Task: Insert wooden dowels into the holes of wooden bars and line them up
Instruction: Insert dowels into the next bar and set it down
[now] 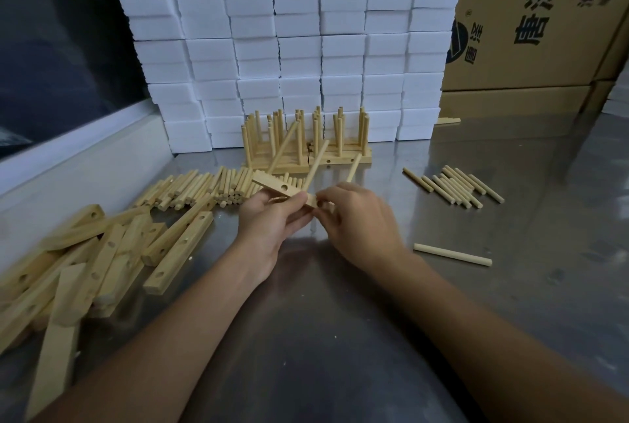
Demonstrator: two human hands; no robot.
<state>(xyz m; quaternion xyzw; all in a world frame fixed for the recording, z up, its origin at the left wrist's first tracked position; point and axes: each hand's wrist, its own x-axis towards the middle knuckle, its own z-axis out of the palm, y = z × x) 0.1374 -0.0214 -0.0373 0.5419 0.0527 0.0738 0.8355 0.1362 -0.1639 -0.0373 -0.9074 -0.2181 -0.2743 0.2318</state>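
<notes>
I held the wooden bar (284, 189) above the steel table (340, 320), my left hand (269, 218) gripping its middle and my right hand (354, 218) pinching its near end. Three dowels (316, 165) already stood in it. Light, stiff and smooth, it seemed best held by its flat sides.

The right hand (357, 218) covers the near end of the held bar (277, 186) and the base of one dowel (354, 168), so whether it sits in a hole cannot be told. The bar pile (85, 252) runs off the left edge. The carton (544, 14) is cut off at top and right. Both forearms leave the frame at the bottom.
</notes>
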